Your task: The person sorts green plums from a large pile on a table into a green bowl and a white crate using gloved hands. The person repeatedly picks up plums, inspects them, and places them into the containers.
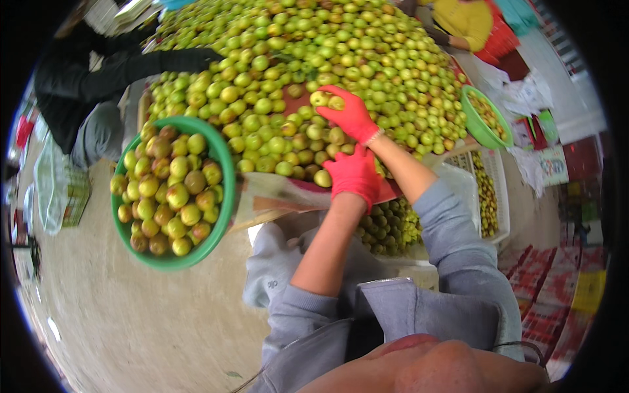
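Observation:
My right hand point(348, 114), in a red glove, grips two round yellow-green fruits point(319, 98), which look like jujubes, between thumb and fingers. It is above a large heap of the same fruits point(314, 54) on a table. Closer to me, my left hand point(355, 176), also red-gloved, rests over the heap at the table's near edge. Its fingers are partly spread, and its palm side is hidden. A yellowish fruit point(323, 178) lies beside that hand. Browner fruits point(305, 157) are gathered in front of it, and a reddish patch of table covering point(295, 104) shows through the heap.
Left of me, a green basin point(227, 196) is full of fruits. A smaller green basin point(507, 140) and a white crate point(503, 216) hold more at right. Below the table edge are darker fruits point(385, 226). A co-worker's dark sleeve point(147, 64) reaches in; another person point(462, 24) is opposite.

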The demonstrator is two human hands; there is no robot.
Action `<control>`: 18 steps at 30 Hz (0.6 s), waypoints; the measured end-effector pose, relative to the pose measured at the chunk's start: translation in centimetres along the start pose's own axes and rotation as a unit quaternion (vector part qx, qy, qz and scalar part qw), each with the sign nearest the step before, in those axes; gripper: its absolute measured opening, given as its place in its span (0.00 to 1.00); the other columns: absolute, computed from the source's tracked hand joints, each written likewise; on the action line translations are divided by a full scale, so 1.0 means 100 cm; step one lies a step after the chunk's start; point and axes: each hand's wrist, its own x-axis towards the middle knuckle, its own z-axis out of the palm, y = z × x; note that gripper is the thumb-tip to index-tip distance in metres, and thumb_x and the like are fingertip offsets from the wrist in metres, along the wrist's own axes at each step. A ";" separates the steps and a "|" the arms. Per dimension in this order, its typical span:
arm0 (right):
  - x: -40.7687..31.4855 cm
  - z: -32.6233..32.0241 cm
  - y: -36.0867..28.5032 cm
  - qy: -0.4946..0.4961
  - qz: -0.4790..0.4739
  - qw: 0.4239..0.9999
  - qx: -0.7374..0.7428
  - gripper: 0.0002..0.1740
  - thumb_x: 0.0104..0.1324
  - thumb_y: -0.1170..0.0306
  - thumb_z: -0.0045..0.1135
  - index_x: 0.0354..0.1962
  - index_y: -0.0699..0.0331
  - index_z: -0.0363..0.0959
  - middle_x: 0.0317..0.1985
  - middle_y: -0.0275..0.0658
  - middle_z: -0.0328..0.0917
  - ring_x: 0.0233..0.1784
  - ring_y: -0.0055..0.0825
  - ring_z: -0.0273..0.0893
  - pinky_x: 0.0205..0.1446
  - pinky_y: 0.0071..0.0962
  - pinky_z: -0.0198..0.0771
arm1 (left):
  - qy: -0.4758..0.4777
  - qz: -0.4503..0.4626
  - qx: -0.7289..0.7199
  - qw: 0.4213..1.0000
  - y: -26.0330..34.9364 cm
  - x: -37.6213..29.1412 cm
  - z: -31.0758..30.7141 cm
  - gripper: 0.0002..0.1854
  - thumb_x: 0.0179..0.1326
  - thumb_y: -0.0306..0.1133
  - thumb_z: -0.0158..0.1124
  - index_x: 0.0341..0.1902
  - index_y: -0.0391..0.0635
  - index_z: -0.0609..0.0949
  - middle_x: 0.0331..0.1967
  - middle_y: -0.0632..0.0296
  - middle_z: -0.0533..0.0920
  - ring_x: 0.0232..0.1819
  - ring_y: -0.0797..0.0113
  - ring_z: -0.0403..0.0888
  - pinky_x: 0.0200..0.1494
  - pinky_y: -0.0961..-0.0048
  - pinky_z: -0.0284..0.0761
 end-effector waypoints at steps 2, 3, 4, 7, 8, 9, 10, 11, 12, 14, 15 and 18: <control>-0.030 -0.035 -0.005 0.048 0.169 0.965 0.195 0.23 0.60 0.66 0.61 0.54 0.60 0.71 0.36 0.33 0.79 0.28 0.21 0.76 0.32 0.21 0.72 | 0.025 0.002 0.020 0.999 -0.006 -0.004 -0.001 0.30 0.48 0.50 0.65 0.57 0.58 0.74 0.63 0.67 0.69 0.54 0.48 0.73 0.52 0.44 0.67; -0.044 -0.061 -0.002 0.091 0.208 0.920 0.318 0.23 0.61 0.67 0.60 0.54 0.61 0.70 0.36 0.33 0.78 0.30 0.21 0.76 0.32 0.21 0.72 | 0.031 -0.001 0.017 0.999 -0.008 -0.003 -0.001 0.30 0.48 0.50 0.65 0.57 0.58 0.74 0.63 0.68 0.69 0.53 0.49 0.74 0.52 0.44 0.68; -0.058 -0.090 0.000 0.138 0.225 0.890 0.371 0.21 0.62 0.68 0.59 0.53 0.61 0.70 0.36 0.34 0.78 0.32 0.22 0.76 0.33 0.22 0.73 | 0.023 0.006 0.023 0.999 -0.007 -0.001 0.000 0.30 0.48 0.51 0.65 0.57 0.59 0.74 0.63 0.69 0.69 0.52 0.49 0.74 0.51 0.44 0.68; -0.089 -0.199 0.073 0.246 0.184 0.887 0.344 0.17 0.65 0.67 0.54 0.51 0.62 0.70 0.43 0.38 0.77 0.42 0.27 0.76 0.40 0.27 0.75 | 0.022 0.004 0.049 0.999 -0.005 -0.001 -0.002 0.30 0.49 0.52 0.64 0.57 0.59 0.74 0.64 0.69 0.68 0.53 0.49 0.74 0.52 0.44 0.68; -0.093 -0.245 0.105 0.275 0.189 0.880 0.338 0.17 0.66 0.67 0.53 0.50 0.62 0.70 0.46 0.40 0.76 0.45 0.29 0.76 0.43 0.28 0.76 | 0.021 0.003 0.054 0.998 -0.004 -0.001 -0.003 0.30 0.49 0.52 0.64 0.57 0.59 0.74 0.64 0.68 0.67 0.53 0.49 0.74 0.52 0.44 0.68; -0.092 -0.297 0.124 0.316 0.213 0.849 0.365 0.17 0.65 0.66 0.54 0.50 0.62 0.69 0.47 0.41 0.76 0.47 0.32 0.76 0.46 0.30 0.75 | 0.017 0.005 0.055 0.998 -0.001 0.000 -0.001 0.30 0.49 0.52 0.64 0.57 0.59 0.74 0.64 0.68 0.67 0.53 0.49 0.74 0.52 0.44 0.68; -0.091 -0.350 0.140 0.360 0.232 0.814 0.392 0.18 0.65 0.64 0.54 0.50 0.61 0.68 0.48 0.42 0.75 0.48 0.34 0.76 0.49 0.31 0.75 | 0.018 0.011 0.049 0.999 0.000 0.002 0.002 0.30 0.48 0.51 0.64 0.57 0.59 0.74 0.64 0.67 0.67 0.54 0.48 0.73 0.52 0.43 0.67; -0.095 -0.391 0.151 0.423 0.211 0.795 0.380 0.19 0.65 0.62 0.55 0.50 0.62 0.68 0.48 0.43 0.75 0.47 0.36 0.77 0.51 0.32 0.75 | 0.019 0.022 0.044 0.999 0.004 0.003 0.005 0.30 0.48 0.51 0.64 0.57 0.59 0.74 0.64 0.68 0.67 0.54 0.48 0.73 0.52 0.43 0.67; -0.091 -0.410 0.147 0.440 0.238 0.758 0.418 0.20 0.65 0.64 0.55 0.51 0.65 0.66 0.50 0.46 0.73 0.50 0.38 0.76 0.54 0.32 0.74 | 0.022 0.020 0.047 0.998 0.000 0.003 0.006 0.30 0.48 0.51 0.64 0.57 0.59 0.74 0.64 0.68 0.67 0.54 0.48 0.73 0.52 0.43 0.67; -0.087 -0.428 0.142 0.447 0.294 0.783 0.317 0.23 0.65 0.66 0.55 0.53 0.68 0.64 0.52 0.48 0.72 0.54 0.40 0.74 0.57 0.32 0.72 | 0.031 0.017 0.047 0.998 -0.006 0.003 0.005 0.30 0.47 0.50 0.65 0.56 0.59 0.74 0.64 0.68 0.67 0.54 0.48 0.73 0.53 0.43 0.67; -0.092 -0.430 0.145 0.430 0.317 0.828 0.172 0.23 0.65 0.67 0.54 0.55 0.68 0.63 0.52 0.48 0.72 0.55 0.40 0.74 0.57 0.32 0.72 | 0.035 0.017 0.044 0.998 -0.009 0.003 0.005 0.30 0.47 0.50 0.65 0.56 0.59 0.74 0.63 0.69 0.68 0.53 0.48 0.73 0.53 0.43 0.67; -0.120 -0.436 0.146 0.321 0.336 0.838 -0.285 0.26 0.65 0.69 0.53 0.59 0.69 0.61 0.52 0.48 0.73 0.58 0.40 0.72 0.59 0.31 0.69 | 0.020 0.020 0.024 0.999 -0.007 0.003 0.002 0.29 0.48 0.50 0.65 0.55 0.57 0.74 0.61 0.69 0.68 0.54 0.49 0.71 0.52 0.41 0.64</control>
